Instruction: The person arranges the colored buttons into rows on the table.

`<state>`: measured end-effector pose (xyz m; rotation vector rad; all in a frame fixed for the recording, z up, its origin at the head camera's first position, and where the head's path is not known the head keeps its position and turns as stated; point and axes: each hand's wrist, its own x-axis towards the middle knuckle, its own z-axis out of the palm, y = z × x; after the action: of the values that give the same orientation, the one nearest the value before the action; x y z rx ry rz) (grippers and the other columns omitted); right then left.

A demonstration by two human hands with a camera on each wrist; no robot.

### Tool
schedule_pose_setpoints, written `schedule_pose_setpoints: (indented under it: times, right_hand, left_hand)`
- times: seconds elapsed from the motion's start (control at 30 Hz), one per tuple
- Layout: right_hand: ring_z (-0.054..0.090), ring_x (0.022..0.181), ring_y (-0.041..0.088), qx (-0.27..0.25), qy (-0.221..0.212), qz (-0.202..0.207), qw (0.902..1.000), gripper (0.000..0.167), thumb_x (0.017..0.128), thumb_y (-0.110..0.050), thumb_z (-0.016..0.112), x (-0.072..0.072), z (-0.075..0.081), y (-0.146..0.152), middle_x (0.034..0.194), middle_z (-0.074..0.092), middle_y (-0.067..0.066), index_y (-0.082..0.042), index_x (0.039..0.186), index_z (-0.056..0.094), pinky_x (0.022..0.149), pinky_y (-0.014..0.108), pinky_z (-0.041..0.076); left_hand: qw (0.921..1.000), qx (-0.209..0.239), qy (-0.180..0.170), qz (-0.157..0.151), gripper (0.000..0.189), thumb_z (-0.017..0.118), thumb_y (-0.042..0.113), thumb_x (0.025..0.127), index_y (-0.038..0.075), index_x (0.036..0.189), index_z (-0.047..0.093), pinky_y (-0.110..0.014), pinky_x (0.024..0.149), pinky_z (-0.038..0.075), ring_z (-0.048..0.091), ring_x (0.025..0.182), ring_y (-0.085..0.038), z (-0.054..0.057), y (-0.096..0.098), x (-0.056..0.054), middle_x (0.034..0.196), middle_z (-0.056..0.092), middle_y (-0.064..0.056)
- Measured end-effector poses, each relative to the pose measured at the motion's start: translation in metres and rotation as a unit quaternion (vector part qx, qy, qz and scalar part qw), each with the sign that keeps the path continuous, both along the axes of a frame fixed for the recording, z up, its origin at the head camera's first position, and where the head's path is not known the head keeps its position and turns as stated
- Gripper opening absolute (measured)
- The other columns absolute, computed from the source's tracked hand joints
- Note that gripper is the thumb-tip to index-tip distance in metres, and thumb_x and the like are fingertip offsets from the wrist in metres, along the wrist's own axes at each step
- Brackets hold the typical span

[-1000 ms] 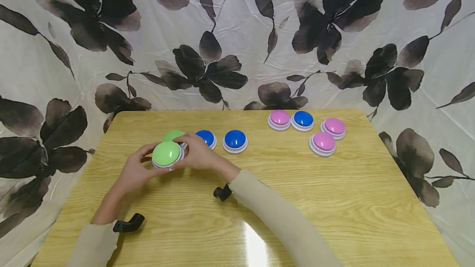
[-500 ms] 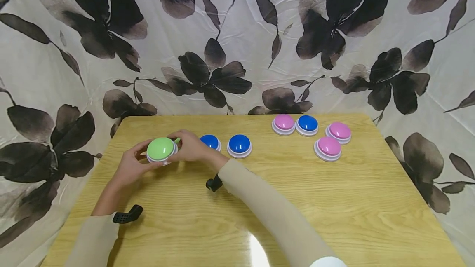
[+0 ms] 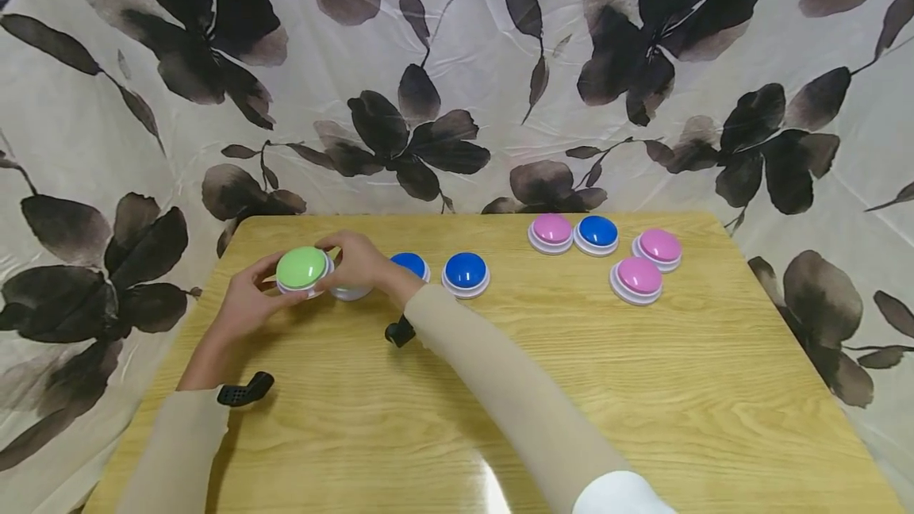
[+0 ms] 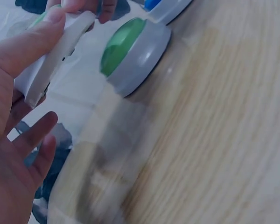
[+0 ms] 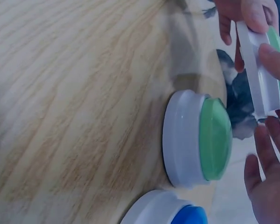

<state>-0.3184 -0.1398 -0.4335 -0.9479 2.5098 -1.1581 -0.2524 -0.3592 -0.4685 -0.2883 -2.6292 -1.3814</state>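
Observation:
Both hands hold one green push button with a white base [image 3: 301, 269] above the table's far left part. My left hand [image 3: 246, 300] grips its left side between thumb and fingers. From the other side, my right hand [image 3: 360, 264] pinches the rim. The left wrist view shows the underside of the raised button tilted clear of the tabletop. A second green button [image 5: 214, 140] stands on the table beneath and beside the right hand; in the head view that hand hides its green top, leaving part of the white base [image 3: 350, 293] showing.
Two blue buttons, one partly behind the right hand [image 3: 410, 262] and one farther right [image 3: 466, 273], stand on the wooden table [image 3: 457, 387]. Toward the back right are another blue button [image 3: 597, 232] and pink buttons [image 3: 552, 230]. A floral cloth [image 3: 443, 46] hangs behind.
Both hands have carried the held green button left and slightly toward the back, from in front of the second green button to its left. The other buttons stay in place; the head view has shifted slightly.

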Motion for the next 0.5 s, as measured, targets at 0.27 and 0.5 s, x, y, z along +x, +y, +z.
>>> schedule_pose_setpoints:
  times: [0.27,0.5]
  right_hand:
    - [0.055,0.108,0.012,0.052,0.028,-0.024,0.998,0.069,0.073,-0.045,0.084,-0.008,0.001,-0.008,0.117,0.06,-0.009,-0.019,0.132,0.061,0.083,0.022,0.041]
    - [0.054,0.115,0.009,0.086,0.039,-0.023,0.9952,0.068,0.074,-0.048,0.082,-0.012,-0.002,-0.019,0.119,0.061,-0.012,-0.023,0.133,0.06,0.094,0.032,0.035]
  left_hand:
    - [0.9994,-0.012,-0.025,0.02,0.076,0.082,0.021,0.08,0.007,0.145,0.045,-0.022,0.087,0.045,0.05,0.114,-0.019,-0.001,-0.007,-0.009,0.136,0.051,-0.017]
    - [0.999,-0.002,-0.039,0.021,0.075,0.082,0.017,0.08,0.003,0.144,0.045,-0.015,0.083,0.045,0.05,0.111,-0.017,0.001,-0.014,-0.009,0.134,0.051,-0.02]
